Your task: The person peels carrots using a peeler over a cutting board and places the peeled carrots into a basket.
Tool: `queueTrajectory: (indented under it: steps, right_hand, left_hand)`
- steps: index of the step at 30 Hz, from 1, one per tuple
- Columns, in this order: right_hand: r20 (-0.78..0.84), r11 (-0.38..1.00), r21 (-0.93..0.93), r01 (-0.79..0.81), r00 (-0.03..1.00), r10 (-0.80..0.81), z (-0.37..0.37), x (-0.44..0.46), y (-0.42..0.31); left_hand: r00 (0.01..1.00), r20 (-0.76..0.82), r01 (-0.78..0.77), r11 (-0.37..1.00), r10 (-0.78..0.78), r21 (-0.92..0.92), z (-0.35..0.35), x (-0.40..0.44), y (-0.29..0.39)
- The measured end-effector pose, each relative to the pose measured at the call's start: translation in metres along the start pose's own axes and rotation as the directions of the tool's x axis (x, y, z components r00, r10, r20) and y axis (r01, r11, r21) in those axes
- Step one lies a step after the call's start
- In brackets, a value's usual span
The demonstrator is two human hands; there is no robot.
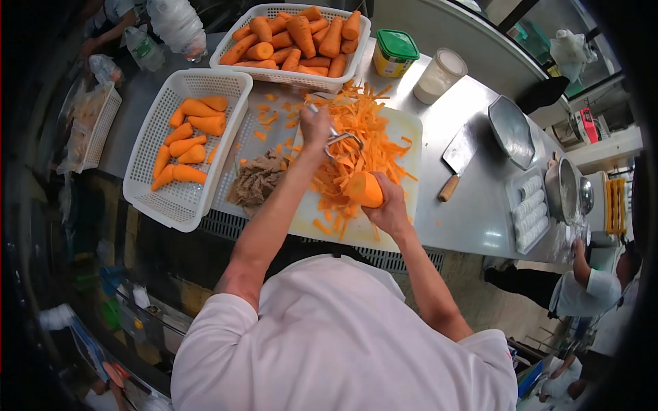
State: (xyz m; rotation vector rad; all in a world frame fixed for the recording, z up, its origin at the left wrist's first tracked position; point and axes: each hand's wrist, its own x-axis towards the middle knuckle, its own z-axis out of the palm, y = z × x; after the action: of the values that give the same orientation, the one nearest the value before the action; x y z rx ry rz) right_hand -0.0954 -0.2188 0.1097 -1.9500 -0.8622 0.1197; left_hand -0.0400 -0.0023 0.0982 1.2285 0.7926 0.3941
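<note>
**Holding the carrot (365, 190) over the peelings (356, 147), free end toward the bench's left end**

On the steel bench (439, 226), we have a cutting board (406, 123) by the near edge, heaped with peelings. Our right hand (391, 207) curls round the carrot, fingers open only to its thickness, holding it above the board's near part. Its long axis runs from our palm leftward along the bench; foreshortening hides the exact tilt. Our left hand (315, 128) is closed on the peeler (334, 135), its head apart from the carrot, on the far-edge side. A crumpled cloth (259, 180) lies left of the board. We see peeled-looking carrots (181, 146) in the left basket (151, 192), and more carrots (299, 38) in the basket at the far edge (322, 83).
</note>
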Motion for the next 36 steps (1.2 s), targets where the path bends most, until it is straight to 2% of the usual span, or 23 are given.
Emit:
queueTrajectory:
  steps: [2, 3, 4, 7, 9, 11, 12, 14, 15, 17, 18, 19, 20, 21, 23, 24, 26, 27, 29, 31, 32, 36]
  right_hand:
    - [-0.026, 0.998, 0.004, 0.058, 0.998, -0.058, 0.001, 0.003, 0.003]
    - [-0.056, 0.998, 0.054, 0.027, 0.998, -0.024, 0.006, 0.004, 0.013]
    - [-0.083, 0.994, 0.106, -0.005, 0.996, 0.014, 0.01, 0.004, 0.018]
    - [-0.011, 0.996, 0.047, -0.07, 0.997, 0.071, 0.013, 0.003, 0.021]
    - [-0.052, 0.997, 0.059, -0.055, 0.997, 0.058, 0.015, 0.004, 0.016]
    - [-0.108, 0.997, 0.068, -0.041, 0.993, 0.048, 0.016, 0.001, 0.015]
    - [-0.146, 0.999, 0.038, 0.025, 0.989, -0.019, 0.016, -0.004, 0.02]
    - [-0.165, 0.996, 0.01, 0.093, 0.982, -0.091, 0.012, -0.009, 0.018]
    - [-0.185, 0.995, 0.008, 0.095, 0.978, -0.092, 0.006, -0.008, 0.01]
    - [-0.229, 0.997, 0.004, 0.071, 0.971, -0.068, 0.004, -0.008, 0.014]
    - [-0.211, 0.982, 0.187, -0.022, 0.976, 0.062, 0.008, -0.006, 0.027]
    - [-0.173, 0.928, 0.36, -0.099, 0.97, 0.171, 0.01, -0.002, 0.035]
    - [-0.049, 0.801, 0.548, -0.242, 0.946, 0.32, 0.012, -0.001, 0.034]
    - [-0.055, 0.8, 0.548, -0.243, 0.944, 0.324, 0.012, -0.001, 0.031]
    - [0.108, 0.694, 0.617, -0.372, 0.913, 0.393, 0.01, 0.001, 0.021]
    - [0.113, 0.693, 0.616, -0.375, 0.912, 0.393, 0.011, 0.001, 0.018]
    - [0.196, 0.568, 0.713, -0.411, 0.895, 0.401, 0.01, 0.003, 0.015]
    - [0.197, 0.567, 0.714, -0.41, 0.895, 0.399, 0.01, 0.003, 0.016]
    - [0.25, 0.553, 0.73, -0.402, 0.91, 0.331, 0.007, 0.0, 0.02]
    - [0.269, 0.529, 0.749, -0.399, 0.913, 0.307, 0.001, -0.004, 0.012]
    - [0.289, 0.501, 0.766, -0.402, 0.912, 0.29, -0.002, -0.008, 0.01]
    - [0.353, 0.407, 0.771, -0.49, 0.861, 0.367, -0.004, -0.002, 0.022]
  left_hand:
    - [0.999, 0.038, 0.013, 0.998, -0.01, -0.066, -0.003, -0.007, 0.003]
    - [0.997, 0.072, 0.032, 0.992, -0.023, -0.125, -0.006, -0.015, 0.011]
    - [0.992, 0.114, -0.015, 0.968, 0.045, -0.25, 0.001, -0.019, 0.011]
    - [0.982, 0.145, -0.081, 0.969, 0.117, -0.234, 0.017, -0.045, 0.018]
    - [0.981, 0.154, -0.086, 0.977, 0.117, -0.193, 0.011, -0.035, 0.005]
    - [0.971, 0.227, 0.07, 0.997, -0.073, 0.024, 0.006, -0.024, -0.006]
    - [0.971, 0.23, 0.062, 0.998, -0.066, 0.024, 0.004, -0.011, -0.017]
    - [0.993, -0.115, 0.009, 0.982, 0.013, 0.188, -0.004, 0.011, -0.042]
    - [0.993, -0.114, 0.007, 0.982, 0.015, 0.189, -0.014, 0.015, -0.041]
    - [0.993, 0.076, 0.08, 0.986, -0.092, 0.149, -0.028, 0.018, -0.04]
    - [0.999, -0.001, 0.041, 0.997, -0.041, -0.062, -0.015, -0.001, -0.026]
    - [0.999, 0.016, 0.041, 0.998, -0.04, -0.055, -0.004, -0.014, -0.012]
    - [0.999, 0.038, -0.014, 0.973, 0.023, -0.23, 0.004, -0.024, 0.0]
    - [0.996, 0.045, -0.055, 0.916, 0.079, -0.397, 0.011, -0.033, 0.008]
    - [0.99, 0.086, -0.072, 0.911, 0.116, -0.405, 0.027, -0.048, 0.017]
    - [0.98, 0.125, -0.093, 0.906, 0.157, -0.414, 0.03, -0.051, 0.018]
    - [0.976, 0.16, -0.077, 0.92, 0.149, -0.384, 0.029, -0.046, 0.012]
    - [0.97, 0.199, -0.06, 0.935, 0.137, -0.351, 0.028, -0.043, 0.007]
    - [0.978, 0.177, -0.052, 0.95, 0.11, -0.307, 0.024, -0.031, -0.009]
    - [0.985, -0.028, -0.174, 0.961, 0.173, -0.214, 0.017, -0.002, -0.036]
    - [0.999, -0.024, -0.04, 0.951, 0.034, -0.306, 0.01, 0.005, -0.042]
    - [0.997, 0.063, -0.022, 0.933, 0.048, -0.358, 0.015, -0.028, -0.004]
